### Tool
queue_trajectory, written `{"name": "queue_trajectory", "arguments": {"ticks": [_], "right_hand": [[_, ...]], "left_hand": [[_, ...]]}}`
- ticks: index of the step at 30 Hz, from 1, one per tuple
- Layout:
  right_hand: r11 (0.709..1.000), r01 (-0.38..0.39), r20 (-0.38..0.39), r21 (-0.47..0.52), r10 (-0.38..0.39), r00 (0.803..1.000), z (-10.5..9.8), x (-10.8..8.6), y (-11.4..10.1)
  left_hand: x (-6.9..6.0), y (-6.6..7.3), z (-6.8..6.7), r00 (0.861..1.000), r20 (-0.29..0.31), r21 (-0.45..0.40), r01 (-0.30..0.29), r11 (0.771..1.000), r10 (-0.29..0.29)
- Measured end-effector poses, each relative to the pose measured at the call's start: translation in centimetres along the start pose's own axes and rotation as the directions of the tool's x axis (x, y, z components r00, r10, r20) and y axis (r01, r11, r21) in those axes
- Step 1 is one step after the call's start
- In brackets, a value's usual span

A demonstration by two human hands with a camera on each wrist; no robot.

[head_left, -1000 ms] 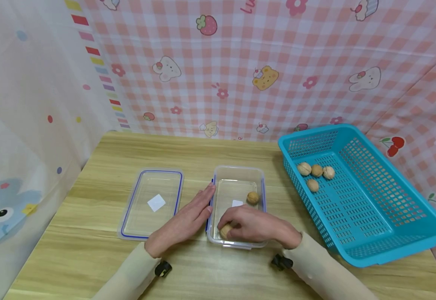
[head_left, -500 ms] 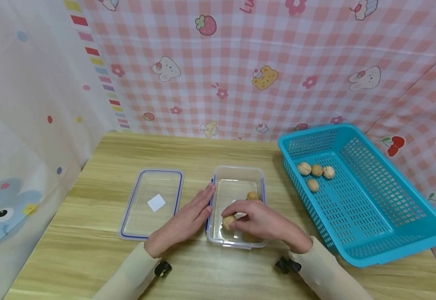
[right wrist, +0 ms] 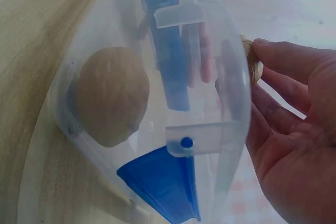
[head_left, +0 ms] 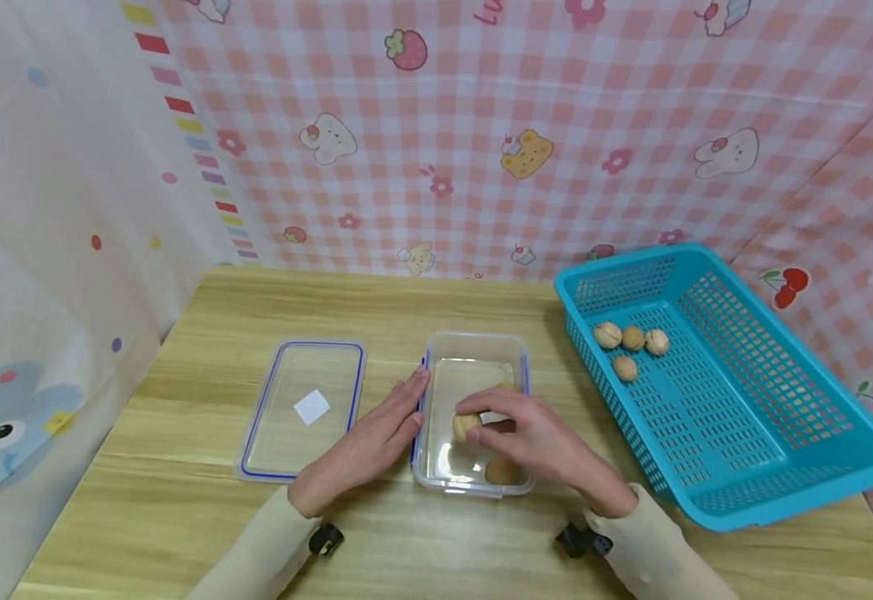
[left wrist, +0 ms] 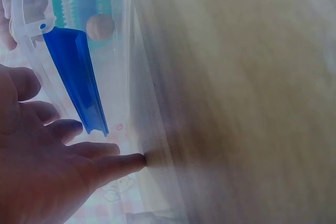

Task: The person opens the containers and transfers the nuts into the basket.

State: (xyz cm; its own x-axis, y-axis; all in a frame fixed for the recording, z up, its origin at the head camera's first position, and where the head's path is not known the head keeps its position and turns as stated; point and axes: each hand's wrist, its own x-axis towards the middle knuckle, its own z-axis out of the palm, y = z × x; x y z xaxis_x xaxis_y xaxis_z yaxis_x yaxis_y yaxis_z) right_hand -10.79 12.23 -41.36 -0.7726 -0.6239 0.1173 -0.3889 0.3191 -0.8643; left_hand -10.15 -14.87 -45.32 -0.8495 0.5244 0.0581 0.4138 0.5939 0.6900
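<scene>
My right hand [head_left: 537, 437] pinches a walnut [head_left: 467, 427] between thumb and fingers over the clear plastic container [head_left: 474, 337]. In the right wrist view that walnut [right wrist: 256, 68] shows beyond the container's wall, at the fingertips. Inside the container, one walnut [head_left: 501, 471] lies in the near right corner. Another walnut [head_left: 507, 386] sits by the right side, mostly hidden behind my hand. My left hand [head_left: 369, 446] rests along the container's left side with extended fingers. The left wrist view shows this hand [left wrist: 58, 156] beside a hanging blue latch [left wrist: 79, 80].
Left of the container lies its clear lid [head_left: 275, 417] with a blue seal and a white square label [head_left: 311, 407]. At the right, a blue perforated basket [head_left: 736, 433] holds several walnuts [head_left: 633, 337] toward its far left end. A checked cloth [head_left: 406, 200] hangs behind the table [head_left: 182, 467].
My right hand has lifted the walnut from the container's near left corner and moved it slightly right and away, uncovering the near right walnut. The left hand stays in place.
</scene>
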Motion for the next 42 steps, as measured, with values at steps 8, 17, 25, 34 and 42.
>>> {"name": "queue_trajectory", "arguments": {"ticks": [8,17,25,34,42], "right_hand": [[1.0,0.006,-0.097,0.003,-0.005,0.995,-0.5,-0.9,-0.5],[0.999,0.015,-0.162,-0.028,-0.019,0.987,-1.1,-1.9,-0.5],[1.0,0.004,-0.197,0.014,-0.001,0.98,-1.8,-2.7,-1.2],[0.998,0.065,-0.256,0.002,-0.062,0.965,-3.0,-3.7,-2.2],[0.997,0.063,-0.315,-0.053,-0.077,0.946,-5.0,-5.0,-3.5]], "left_hand": [[0.0,0.0,0.0,1.0,-0.012,0.003,-0.012,1.0,0.012],[0.1,0.1,0.0,1.0,-0.007,0.006,-0.011,1.0,0.011],[0.0,0.1,0.0,1.0,-0.004,0.009,-0.013,1.0,0.013],[0.0,0.0,0.1,1.0,0.003,0.006,0.005,1.0,-0.005],[0.0,0.0,0.0,1.0,0.002,0.007,-0.003,1.0,0.003]]}}
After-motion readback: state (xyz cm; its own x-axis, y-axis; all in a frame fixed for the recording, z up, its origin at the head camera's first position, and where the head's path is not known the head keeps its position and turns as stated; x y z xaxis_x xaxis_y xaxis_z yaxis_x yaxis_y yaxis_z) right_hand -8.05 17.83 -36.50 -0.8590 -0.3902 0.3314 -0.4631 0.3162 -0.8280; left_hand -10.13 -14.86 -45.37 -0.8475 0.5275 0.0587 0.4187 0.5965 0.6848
